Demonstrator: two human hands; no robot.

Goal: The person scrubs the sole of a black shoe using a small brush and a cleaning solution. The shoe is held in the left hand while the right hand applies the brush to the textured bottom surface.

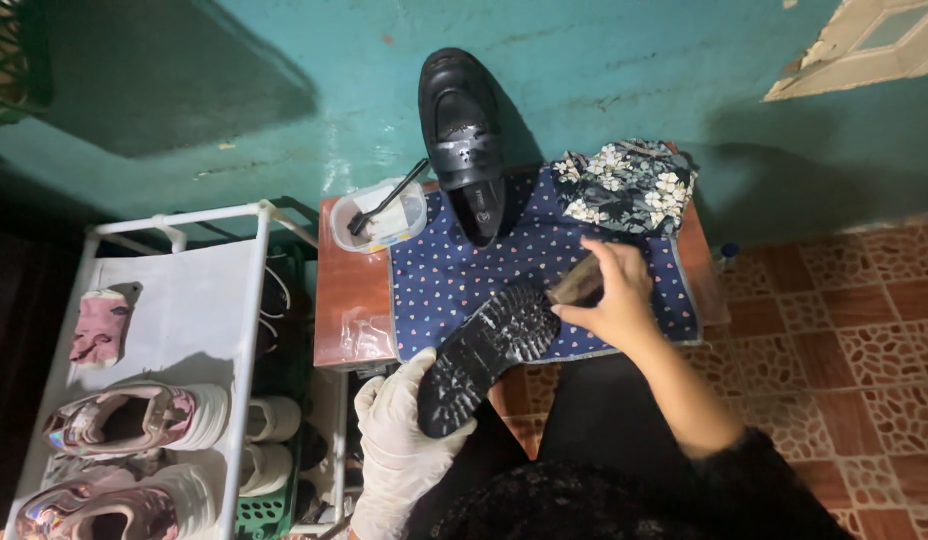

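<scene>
**A:** Where is the shoe being worked on, and which hand has it?

**B:** The left hand, in a white disposable glove, cups the heel end of a black shoe turned sole up. The gloved fingers are wrapped round its lower edge. The shoe's long axis runs on a slant, from the heel at lower left to the toe at upper right, out over the front of the worktop.

**A:** And the other hand?

**B:** The bare right hand sits just past the toe, to the shoe's upper right. Its fingers are closed narrowly on a small brush, brownish and blurred, touching or nearly touching the toe end of the sole. So the right hand is nearer the toe, the left nearer the heel.

**A:** What does the sole look like?

**B:** Thick, rubbery, deeply lugged, with pale speckles across the tread.

**A:** What lies around it?

**B:** A navy cloth dotted with tiny coloured hearts covers most of the small reddish-brown worktop. A second black shoe, glossy and smooth, stands toe up against the teal wall. Beside it is a clear plastic tub with a dark-handled brush resting across it, and a crumpled floral cloth at the far right. A white shoe rack on the left holds shiny pink trainers.
</scene>
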